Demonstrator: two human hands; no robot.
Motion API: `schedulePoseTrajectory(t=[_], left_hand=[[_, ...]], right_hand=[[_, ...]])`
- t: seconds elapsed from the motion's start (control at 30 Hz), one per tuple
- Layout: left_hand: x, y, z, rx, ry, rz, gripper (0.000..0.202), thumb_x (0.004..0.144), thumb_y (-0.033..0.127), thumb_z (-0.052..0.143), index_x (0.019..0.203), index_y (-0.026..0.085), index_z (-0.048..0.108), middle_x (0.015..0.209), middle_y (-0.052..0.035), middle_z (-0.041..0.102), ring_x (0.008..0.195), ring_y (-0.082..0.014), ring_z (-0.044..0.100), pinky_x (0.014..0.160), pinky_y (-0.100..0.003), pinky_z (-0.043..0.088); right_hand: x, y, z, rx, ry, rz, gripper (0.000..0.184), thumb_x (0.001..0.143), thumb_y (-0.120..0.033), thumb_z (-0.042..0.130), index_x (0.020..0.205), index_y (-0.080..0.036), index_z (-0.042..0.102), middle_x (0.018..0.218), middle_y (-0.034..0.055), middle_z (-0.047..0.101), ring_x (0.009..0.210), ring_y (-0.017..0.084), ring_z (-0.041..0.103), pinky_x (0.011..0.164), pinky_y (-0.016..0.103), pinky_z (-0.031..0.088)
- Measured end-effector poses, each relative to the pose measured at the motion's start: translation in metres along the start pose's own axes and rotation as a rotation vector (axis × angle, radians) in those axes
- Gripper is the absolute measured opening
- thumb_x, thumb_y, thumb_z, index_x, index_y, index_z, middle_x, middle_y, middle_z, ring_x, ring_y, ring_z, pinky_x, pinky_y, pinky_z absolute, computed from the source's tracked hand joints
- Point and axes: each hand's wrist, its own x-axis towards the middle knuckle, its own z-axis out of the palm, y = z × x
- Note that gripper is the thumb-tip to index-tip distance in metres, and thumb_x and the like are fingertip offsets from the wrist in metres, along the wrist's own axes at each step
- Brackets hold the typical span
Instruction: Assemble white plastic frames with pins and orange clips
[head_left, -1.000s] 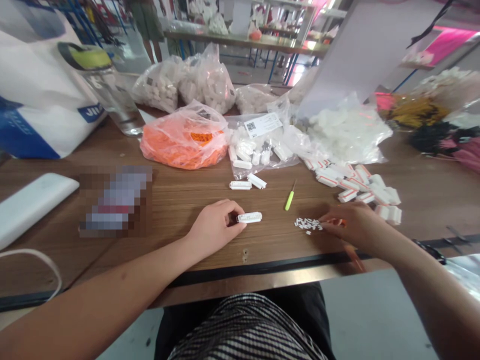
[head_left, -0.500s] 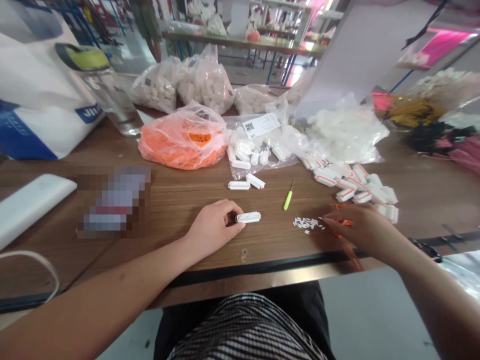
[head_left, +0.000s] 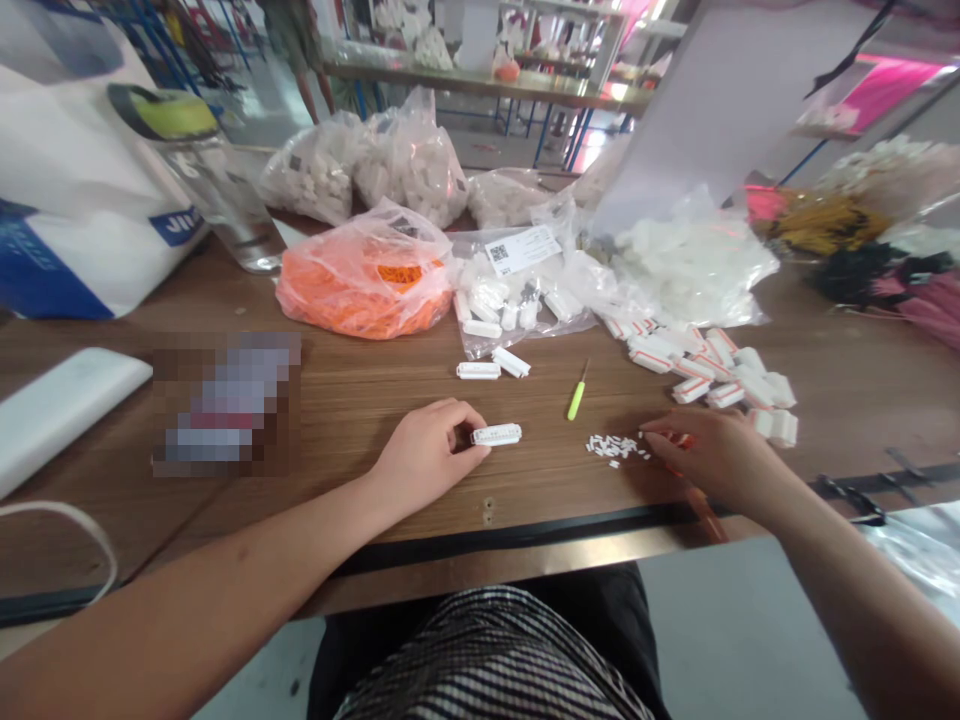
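Note:
My left hand (head_left: 424,452) rests on the wooden table (head_left: 360,400) and pinches the end of a small white plastic connector housing (head_left: 496,435). My right hand (head_left: 716,455) lies at the right, fingers curled over thin orange strips (head_left: 701,505), its fingertips touching a little heap of tiny white pieces (head_left: 615,447). A green-handled pick tool (head_left: 577,397) lies between the hands, farther back. Two loose white housings (head_left: 495,366) sit behind the left hand.
A bag of orange parts (head_left: 367,285), clear bags of white parts (head_left: 525,290), and a pile of white-and-orange finished pieces (head_left: 705,370) lie at the back. A water bottle (head_left: 217,190), white bag (head_left: 67,200) and white flat object (head_left: 60,410) stand left.
My right hand shifted slightly, first right then back left toward the heap of tiny white pieces. My left hand stayed still with the housing.

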Motion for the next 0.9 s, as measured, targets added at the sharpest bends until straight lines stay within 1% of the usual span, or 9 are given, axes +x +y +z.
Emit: schedulePoseTrajectory(t=[0.13,0.2,0.37,0.43,0.57,0.67,0.73,0.8,0.9], left_hand=[[0.001,0.001,0.000,0.004,-0.004,-0.006,0.009,0.076,0.021,0.068,0.084,0.020,0.066,0.068,0.0038,0.055,0.056,-0.0107,0.047,0.059,-0.025,0.038],[0.001,0.001,0.000,0.007,-0.001,-0.008,0.009,0.075,0.021,0.068,0.084,0.020,0.066,0.068,0.0037,0.055,0.056,-0.0109,0.048,0.059,-0.026,0.038],[0.001,0.001,0.001,-0.006,0.001,-0.010,0.010,0.075,0.021,0.069,0.084,0.020,0.066,0.069,0.0035,0.055,0.057,-0.0108,0.048,0.060,-0.026,0.039],[0.001,0.001,0.001,-0.008,0.003,-0.012,0.010,0.075,0.021,0.069,0.084,0.021,0.066,0.069,0.0036,0.055,0.056,-0.0107,0.048,0.060,-0.026,0.039],[0.000,0.003,0.001,-0.018,0.004,-0.018,0.009,0.075,0.021,0.068,0.084,0.020,0.066,0.068,0.0039,0.054,0.057,-0.0105,0.048,0.060,-0.026,0.039],[0.000,0.005,0.001,-0.029,-0.004,-0.038,0.009,0.075,0.021,0.067,0.084,0.020,0.066,0.069,0.0040,0.054,0.057,-0.0102,0.047,0.060,-0.026,0.040],[-0.001,0.006,0.001,-0.032,-0.007,-0.060,0.009,0.075,0.021,0.067,0.083,0.020,0.066,0.069,0.0041,0.054,0.057,-0.0102,0.047,0.060,-0.026,0.040],[-0.001,0.006,0.001,-0.038,-0.009,-0.077,0.008,0.074,0.021,0.067,0.083,0.021,0.066,0.068,0.0042,0.054,0.057,-0.0104,0.047,0.060,-0.025,0.040],[-0.001,0.006,0.001,-0.039,-0.008,-0.076,0.008,0.075,0.021,0.067,0.083,0.020,0.066,0.068,0.0039,0.054,0.057,-0.0109,0.048,0.060,-0.026,0.040]], right_hand=[[0.000,-0.001,0.001,-0.008,-0.069,0.060,0.026,0.081,-0.035,0.053,0.066,-0.026,0.072,0.060,0.0003,0.070,0.056,0.020,0.063,0.053,0.031,0.042],[0.002,-0.001,0.001,0.010,-0.099,0.128,0.024,0.080,-0.035,0.055,0.066,-0.026,0.072,0.058,0.0003,0.069,0.055,0.020,0.063,0.052,0.031,0.042],[0.006,-0.002,-0.002,0.094,-0.148,0.286,0.020,0.076,-0.039,0.061,0.076,-0.025,0.075,0.069,0.0029,0.074,0.059,0.022,0.065,0.054,0.033,0.047],[0.007,-0.004,-0.005,0.083,-0.163,0.270,0.020,0.076,-0.038,0.060,0.076,-0.026,0.075,0.072,0.0034,0.075,0.063,0.023,0.067,0.058,0.035,0.048],[0.010,-0.010,-0.010,0.057,-0.201,0.217,0.018,0.076,-0.032,0.058,0.066,-0.025,0.071,0.063,0.0029,0.071,0.061,0.023,0.066,0.057,0.035,0.046],[0.014,-0.023,-0.012,0.110,-0.146,0.217,0.015,0.074,-0.030,0.060,0.064,-0.024,0.069,0.060,0.0022,0.069,0.058,0.021,0.064,0.055,0.033,0.045],[0.019,-0.041,-0.011,0.189,-0.063,0.145,0.015,0.076,-0.030,0.061,0.064,-0.024,0.068,0.063,0.0019,0.070,0.060,0.019,0.064,0.057,0.033,0.045],[0.024,-0.065,-0.006,0.325,-0.018,-0.016,0.017,0.081,-0.031,0.059,0.068,-0.024,0.068,0.070,0.0013,0.071,0.065,0.017,0.064,0.064,0.032,0.046],[0.036,-0.100,0.005,0.413,0.004,-0.226,0.017,0.084,-0.028,0.059,0.069,-0.023,0.065,0.068,-0.0009,0.068,0.068,0.015,0.062,0.075,0.034,0.045]])
